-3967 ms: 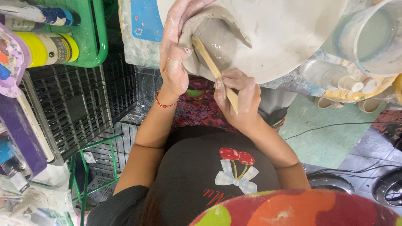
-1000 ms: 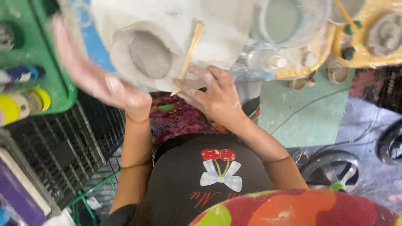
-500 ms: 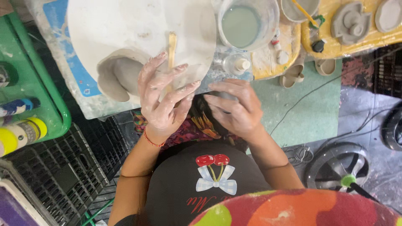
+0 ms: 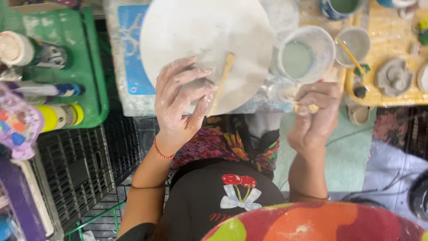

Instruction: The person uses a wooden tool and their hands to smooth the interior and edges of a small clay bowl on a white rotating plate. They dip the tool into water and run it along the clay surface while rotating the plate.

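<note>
My left hand, smeared with clay, lies cupped over a grey clay bowl on a round white board. A wooden stick lies on the board, its lower end against my left fingertips. My right hand is off to the right at the table edge. Its fingers curl around something small and yellowish beside a small clear jar; whether it grips it is unclear.
A clear cup of pale green liquid and a grey cup holding a brush stand right of the board. A yellow tray holds clay pieces. At left, a green tray carries paint bottles above a black crate.
The view has shifted. My right hand moved right, away from the board to the small jar. My left hand stays over the clay bowl and the stick lies on the board.
</note>
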